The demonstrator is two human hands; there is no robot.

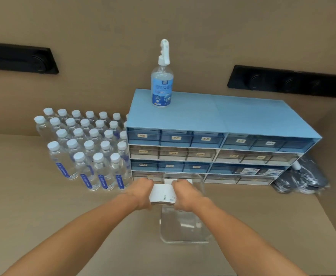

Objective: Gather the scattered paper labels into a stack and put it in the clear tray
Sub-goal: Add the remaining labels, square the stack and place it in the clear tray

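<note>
Label stack (162, 194): held over far end of clear tray (183, 232) | left hand (142, 193): closed on stack's left edge | right hand (184, 195): closed on right edge | tray: desk (43, 206) middle, before drawer unit (213, 140) | water bottles (87, 144): left of the unit | spray bottle (161, 80): atop it

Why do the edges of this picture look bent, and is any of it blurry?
In the head view, the wide-angle lens bows straight lines: the black wall panels tilt and the drawer cabinet flares. The left hand, right hand and stack of labels look slightly motion-smeared. Light is soft and even; the clear tray shows faint sheen, no harsh glare.
</note>
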